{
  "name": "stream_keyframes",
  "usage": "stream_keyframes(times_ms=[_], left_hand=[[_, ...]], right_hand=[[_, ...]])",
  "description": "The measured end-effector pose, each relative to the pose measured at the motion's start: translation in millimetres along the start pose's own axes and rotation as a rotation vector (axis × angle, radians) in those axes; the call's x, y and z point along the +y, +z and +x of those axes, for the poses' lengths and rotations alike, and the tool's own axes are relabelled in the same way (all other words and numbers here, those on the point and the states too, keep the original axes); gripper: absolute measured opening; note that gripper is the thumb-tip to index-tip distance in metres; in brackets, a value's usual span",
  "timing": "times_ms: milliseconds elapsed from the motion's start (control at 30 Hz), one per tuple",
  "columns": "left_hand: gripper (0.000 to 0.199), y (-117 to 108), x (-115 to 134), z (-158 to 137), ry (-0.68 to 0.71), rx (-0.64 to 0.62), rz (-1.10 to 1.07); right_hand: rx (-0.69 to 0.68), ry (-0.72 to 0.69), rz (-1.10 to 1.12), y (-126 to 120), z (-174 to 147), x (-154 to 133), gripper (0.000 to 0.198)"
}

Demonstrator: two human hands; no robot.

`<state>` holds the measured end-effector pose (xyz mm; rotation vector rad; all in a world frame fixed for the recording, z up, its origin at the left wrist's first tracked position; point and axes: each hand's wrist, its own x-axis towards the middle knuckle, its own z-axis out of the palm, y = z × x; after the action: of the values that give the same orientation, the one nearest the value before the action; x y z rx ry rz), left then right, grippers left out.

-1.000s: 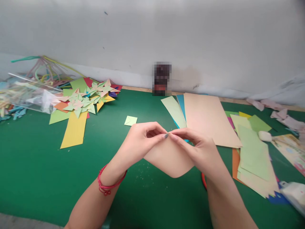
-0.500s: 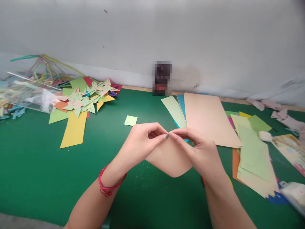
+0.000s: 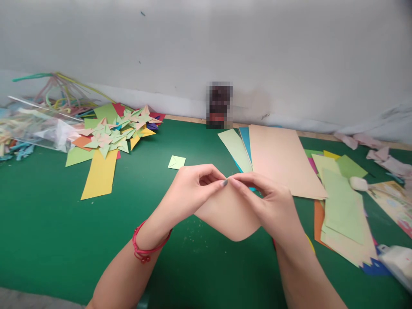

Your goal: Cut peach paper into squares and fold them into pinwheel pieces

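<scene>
A sheet of peach paper [image 3: 230, 214] is held between my two hands above the green table, its lower part bowed toward me. My left hand [image 3: 196, 186] pinches its top edge between thumb and fingers. Right beside it, my right hand [image 3: 265, 195] pinches the same edge, and the fingertips of both hands meet. The hands cover the paper's side parts. Just beyond my left hand lies a small folded light green paper square [image 3: 177, 162].
Folded paper stars [image 3: 111, 135] lie heaped at the left over coloured sheets, near a clear plastic bag [image 3: 48, 128]. Large peach sheets [image 3: 283, 159] lie behind my right hand. Light green strips [image 3: 343, 206] and a white object [image 3: 397, 262] are at the right. A wall [image 3: 161, 47] closes the back.
Both hands keep their pinch on the peach paper. Its lower edge has sagged very slightly toward me; otherwise almost nothing has moved.
</scene>
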<state>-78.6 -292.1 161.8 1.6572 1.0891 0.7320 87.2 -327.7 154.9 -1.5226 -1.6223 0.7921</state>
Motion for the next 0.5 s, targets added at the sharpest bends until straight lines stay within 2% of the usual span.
stream_keyframes(times_ms=[500], left_hand=[[0.015,0.2,-0.9,-0.2,-0.002,0.007,-0.018]], right_hand=[[-0.008,0.026,0.012,-2.6,0.9,-2.6,0.015]])
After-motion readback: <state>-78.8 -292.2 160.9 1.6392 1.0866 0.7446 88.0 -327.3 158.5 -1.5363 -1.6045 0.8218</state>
